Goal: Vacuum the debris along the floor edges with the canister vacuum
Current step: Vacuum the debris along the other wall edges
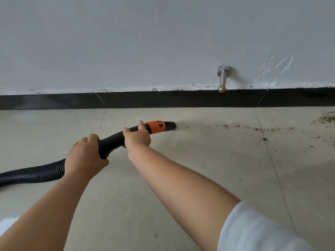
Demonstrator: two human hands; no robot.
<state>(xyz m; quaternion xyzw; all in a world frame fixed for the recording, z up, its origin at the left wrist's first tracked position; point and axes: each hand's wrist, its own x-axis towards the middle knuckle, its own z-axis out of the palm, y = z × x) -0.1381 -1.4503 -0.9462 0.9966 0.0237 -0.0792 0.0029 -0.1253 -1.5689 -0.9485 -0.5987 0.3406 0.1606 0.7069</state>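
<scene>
The vacuum nozzle (169,126) sits at mid-frame, mouth low to the floor tiles (181,169), facing the debris trail (253,128) toward the right edge. The right hand (136,135) wraps the rigid tube by the orange collar (156,126); the left hand (84,156) grips where the ribbed hose (32,174) begins. The hose looks light and floppy, so the stiff tube seems the place to steer from.

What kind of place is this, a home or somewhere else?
Probably an indoor room, perhaps in a home, though that is not certain. The signs are a pale tiled floor, a painted white wall with a black skirting board, and a metal door stopper fixed low on the wall.
</scene>
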